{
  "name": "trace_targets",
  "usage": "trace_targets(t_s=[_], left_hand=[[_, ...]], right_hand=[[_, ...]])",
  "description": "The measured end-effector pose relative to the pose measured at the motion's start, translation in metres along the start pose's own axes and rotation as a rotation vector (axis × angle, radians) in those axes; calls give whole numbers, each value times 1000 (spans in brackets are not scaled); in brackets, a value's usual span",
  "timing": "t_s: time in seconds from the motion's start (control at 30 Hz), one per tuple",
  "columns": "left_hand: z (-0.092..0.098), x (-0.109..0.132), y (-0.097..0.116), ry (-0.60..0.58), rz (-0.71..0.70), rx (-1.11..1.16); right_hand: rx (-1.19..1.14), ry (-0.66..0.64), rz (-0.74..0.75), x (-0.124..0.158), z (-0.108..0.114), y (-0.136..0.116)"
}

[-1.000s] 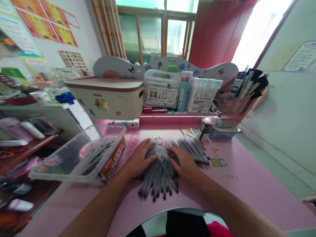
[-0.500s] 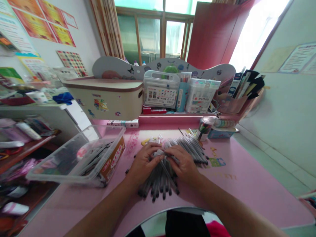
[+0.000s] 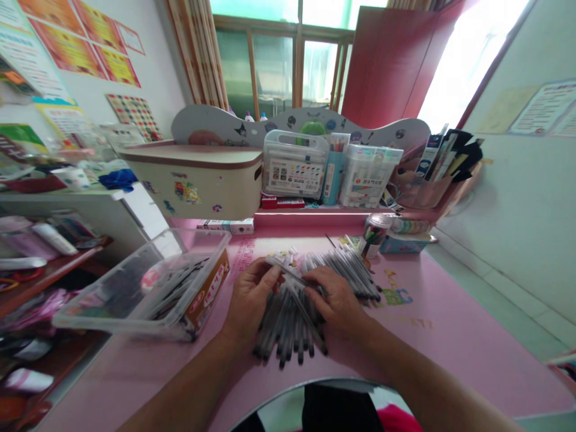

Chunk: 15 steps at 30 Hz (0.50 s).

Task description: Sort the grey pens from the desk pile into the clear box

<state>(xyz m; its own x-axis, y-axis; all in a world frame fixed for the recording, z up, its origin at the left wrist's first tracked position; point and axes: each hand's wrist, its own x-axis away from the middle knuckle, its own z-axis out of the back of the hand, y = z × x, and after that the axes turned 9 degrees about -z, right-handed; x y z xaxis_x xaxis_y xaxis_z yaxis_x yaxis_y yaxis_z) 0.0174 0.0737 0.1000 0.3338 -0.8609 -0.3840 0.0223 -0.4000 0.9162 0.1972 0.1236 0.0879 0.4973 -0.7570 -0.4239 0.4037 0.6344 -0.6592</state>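
Pink desk (image 3: 454, 360), window (image 3: 272, 72) behind it. One pen (image 3: 287, 271) is held up over a loose pile (image 3: 291, 330) that fans toward the near edge. Left hand (image 3: 252, 294) has one end pinched between thumb and fingers; right hand (image 3: 336, 300) has its fingers curled at the other end, can't tell if they're actually gripping. I'd guess it's light, stiff and a bit slick, so pinching mid-barrel should work fine. Looks-wise: slim, straight, greyish. Piled ones show black tips. Second pile (image 3: 348, 270) lies just past the right hand.
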Motion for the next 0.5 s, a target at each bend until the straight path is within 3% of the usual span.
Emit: trace_targets(t_s=[0.2, 0.27, 0.37, 0.5], left_hand=[[-4, 1, -3, -139, 195, 170], [-4, 0, -2, -127, 235, 256], [-2, -4, 2, -86, 284, 387], [3, -7, 2, -311, 423, 412]], right_hand=[[-55, -96, -14, 1, 2, -7], [-87, -117, -2, 2, 2, -7], [-69, 8, 63, 2, 4, -4], [69, 167, 205, 2, 4, -4]])
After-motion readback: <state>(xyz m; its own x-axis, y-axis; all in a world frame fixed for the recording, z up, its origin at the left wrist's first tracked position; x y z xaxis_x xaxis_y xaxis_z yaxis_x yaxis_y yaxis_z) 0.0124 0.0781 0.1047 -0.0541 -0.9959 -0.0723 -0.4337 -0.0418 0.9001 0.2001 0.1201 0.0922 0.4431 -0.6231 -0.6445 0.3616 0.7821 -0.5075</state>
